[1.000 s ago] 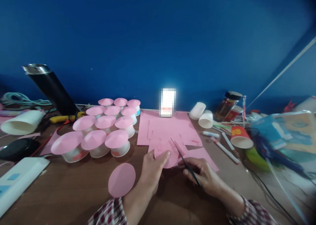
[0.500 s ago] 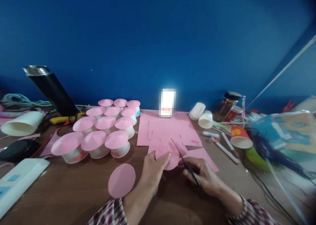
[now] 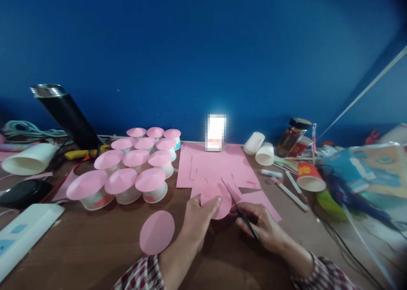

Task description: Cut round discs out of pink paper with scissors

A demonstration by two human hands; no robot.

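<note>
My left hand (image 3: pixel 199 216) is closed on a pink paper piece (image 3: pixel 219 203) with a rounded edge, the thumb lying on top. In my right hand (image 3: pixel 265 226) is a pair of dark scissors (image 3: pixel 243 216), with a long thin blade pointing up and left along the paper's right side. How far the blades are apart I cannot tell. A cut pink paper disc (image 3: pixel 157 232) lies flat beside my left forearm. Behind my hands are several pink paper sheets (image 3: pixel 216 165), partly overlapping. One more pink sheet (image 3: pixel 262 203) lies beyond my right hand.
Rows of white paper cups topped with pink paper cones (image 3: pixel 121 181) stand at left. Further left are a black tumbler (image 3: pixel 68 114) and a white power strip (image 3: pixel 30 230). At right lie white cups (image 3: pixel 264 154), pens (image 3: pixel 289 192) and a red cup (image 3: pixel 308 176). A blurred-out bright rectangle (image 3: pixel 215 133) stands at the wall.
</note>
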